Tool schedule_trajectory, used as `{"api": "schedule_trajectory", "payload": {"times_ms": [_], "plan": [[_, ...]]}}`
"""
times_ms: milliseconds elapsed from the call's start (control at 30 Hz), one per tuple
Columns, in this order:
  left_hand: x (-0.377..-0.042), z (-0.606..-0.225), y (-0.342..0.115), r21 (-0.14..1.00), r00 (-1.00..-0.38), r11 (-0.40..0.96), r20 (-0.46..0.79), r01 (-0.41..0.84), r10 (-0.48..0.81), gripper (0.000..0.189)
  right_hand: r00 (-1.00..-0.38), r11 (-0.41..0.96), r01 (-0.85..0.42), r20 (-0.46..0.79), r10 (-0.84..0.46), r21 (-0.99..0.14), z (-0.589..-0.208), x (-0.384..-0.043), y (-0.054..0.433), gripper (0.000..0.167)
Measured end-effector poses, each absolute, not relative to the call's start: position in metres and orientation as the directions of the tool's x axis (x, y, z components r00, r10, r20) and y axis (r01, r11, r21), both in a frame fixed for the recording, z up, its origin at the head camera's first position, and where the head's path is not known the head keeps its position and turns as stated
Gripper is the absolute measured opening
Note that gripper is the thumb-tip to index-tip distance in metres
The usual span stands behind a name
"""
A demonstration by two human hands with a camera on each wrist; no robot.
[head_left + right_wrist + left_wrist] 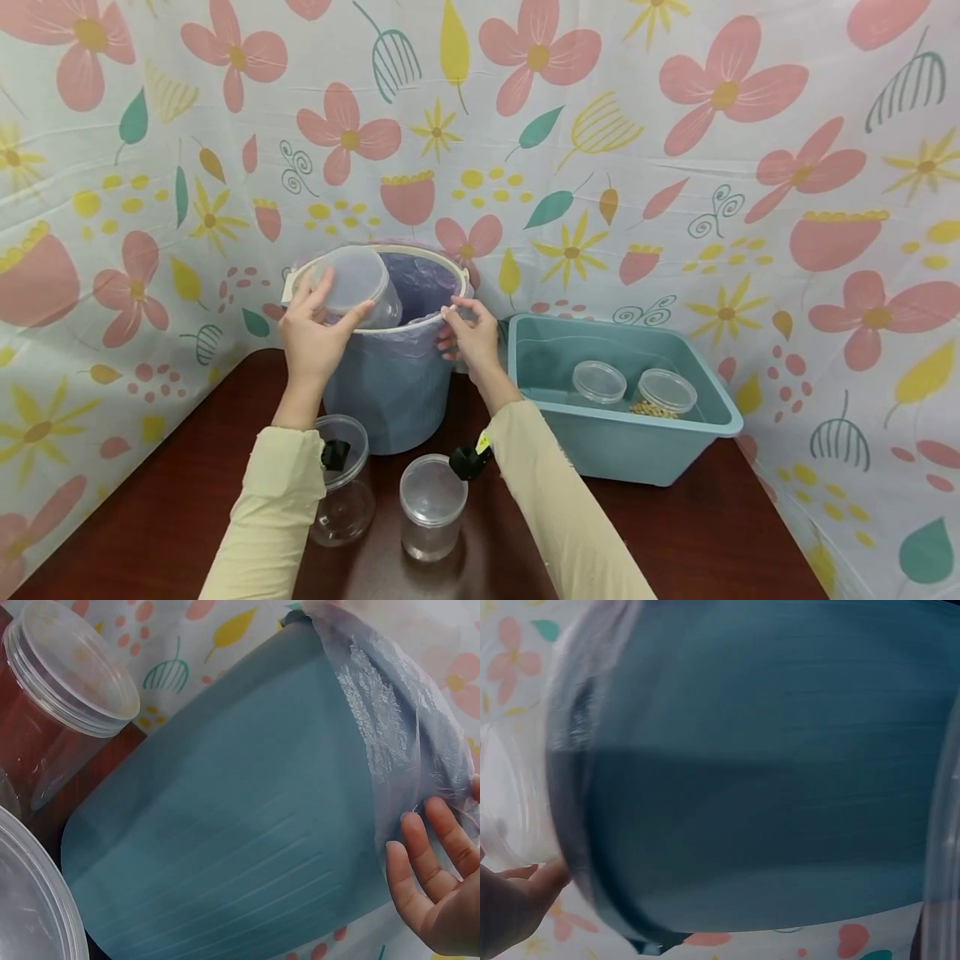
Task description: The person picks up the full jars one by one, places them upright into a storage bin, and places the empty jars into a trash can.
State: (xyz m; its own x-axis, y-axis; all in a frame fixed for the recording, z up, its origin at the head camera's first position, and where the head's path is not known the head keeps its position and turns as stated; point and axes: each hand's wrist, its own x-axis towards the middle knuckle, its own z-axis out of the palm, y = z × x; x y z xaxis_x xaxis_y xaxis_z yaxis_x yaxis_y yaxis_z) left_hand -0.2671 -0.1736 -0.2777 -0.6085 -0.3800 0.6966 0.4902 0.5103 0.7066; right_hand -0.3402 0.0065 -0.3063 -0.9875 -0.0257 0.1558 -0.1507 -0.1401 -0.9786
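My left hand (315,337) grips a clear plastic jar (362,282) with a translucent lid, tilted at the left side of the mouth of a blue trash bin (390,400). The jar's lower part is hidden behind the bin's rim. A thin purplish bin liner (422,279) lines the bin and folds over its edge. At the near right of the rim, my right hand (474,337) pinches the edge with thumb and index finger. Its other fingers (424,855) lie against the outside of the liner in the right wrist view.
Two lidded clear jars stand before the bin, a taller jar (343,492) by my left sleeve and a smaller jar (433,508) between my arms. At right, a teal tub (622,446) holds a lidded jar (600,382) and a jar of yellowish pieces (663,396). A flowered curtain (675,208) hangs behind.
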Motion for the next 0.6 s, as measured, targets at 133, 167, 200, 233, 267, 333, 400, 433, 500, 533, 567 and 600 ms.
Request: {"api": "schedule_trajectory", "payload": {"times_ms": [133, 167, 200, 233, 267, 333, 400, 433, 500, 533, 567, 600], "plan": [[-0.2720, -0.2829, -0.1737, 0.684, -0.651, 0.582, 0.689, 0.440, -0.318, 0.064, -0.987, -0.146, -0.150, 0.156, -0.031, -0.978, -0.3061, -0.3404, 0.0058, 0.028], [-0.2723, -0.2832, -0.1736, 0.678, -0.664, 0.597, 0.685, 0.429, -0.301, 0.064, -0.987, -0.148, -0.151, 0.157, -0.030, -0.977, -0.3064, -0.3408, 0.0058, 0.028], [-0.2730, -0.2837, -0.1739, 0.670, -0.673, 0.615, 0.682, 0.416, -0.286, 0.064, -0.987, -0.150, -0.152, 0.158, -0.030, -0.977, -0.3066, -0.3411, 0.0058, 0.028], [-0.2735, -0.2843, -0.1739, 0.663, -0.681, 0.629, 0.678, 0.406, -0.277, 0.064, -0.987, -0.152, -0.151, 0.157, -0.030, -0.977, -0.3068, -0.3412, 0.0058, 0.028], [-0.2738, -0.2849, -0.1738, 0.659, -0.688, 0.639, 0.674, 0.397, -0.268, 0.063, -0.987, -0.154, -0.150, 0.157, -0.029, -0.977, -0.3070, -0.3412, 0.0058, 0.028], [-0.2747, -0.2864, -0.1739, 0.652, -0.696, 0.655, 0.669, 0.382, -0.260, 0.058, -0.987, -0.155, -0.149, 0.155, -0.029, -0.977, -0.3074, -0.3411, 0.0055, 0.028], [-0.2754, -0.2878, -0.1738, 0.647, -0.699, 0.669, 0.665, 0.365, -0.262, 0.052, -0.988, -0.155, -0.148, 0.154, -0.028, -0.977, -0.3077, -0.3412, 0.0053, 0.028], [-0.2755, -0.2882, -0.1737, 0.648, -0.701, 0.671, 0.662, 0.360, -0.264, 0.050, -0.988, -0.156, -0.148, 0.154, -0.028, -0.977, -0.3079, -0.3412, 0.0053, 0.028], [-0.2751, -0.2884, -0.1738, 0.647, -0.702, 0.675, 0.661, 0.355, -0.265, 0.045, -0.987, -0.157, -0.150, 0.156, -0.028, -0.976, -0.3083, -0.3416, 0.0052, 0.028], [-0.2744, -0.2881, -0.1737, 0.647, -0.701, 0.676, 0.661, 0.352, -0.268, 0.044, -0.987, -0.157, -0.151, 0.157, -0.029, -0.976, -0.3083, -0.3417, 0.0054, 0.028], [-0.2738, -0.2880, -0.1739, 0.645, -0.699, 0.677, 0.663, 0.353, -0.268, 0.043, -0.987, -0.158, -0.151, 0.158, -0.031, -0.976, -0.3083, -0.3419, 0.0055, 0.028], [-0.2730, -0.2880, -0.1743, 0.643, -0.697, 0.679, 0.665, 0.353, -0.268, 0.041, -0.987, -0.159, -0.152, 0.159, -0.033, -0.976, -0.3081, -0.3420, 0.0057, 0.028]]}}
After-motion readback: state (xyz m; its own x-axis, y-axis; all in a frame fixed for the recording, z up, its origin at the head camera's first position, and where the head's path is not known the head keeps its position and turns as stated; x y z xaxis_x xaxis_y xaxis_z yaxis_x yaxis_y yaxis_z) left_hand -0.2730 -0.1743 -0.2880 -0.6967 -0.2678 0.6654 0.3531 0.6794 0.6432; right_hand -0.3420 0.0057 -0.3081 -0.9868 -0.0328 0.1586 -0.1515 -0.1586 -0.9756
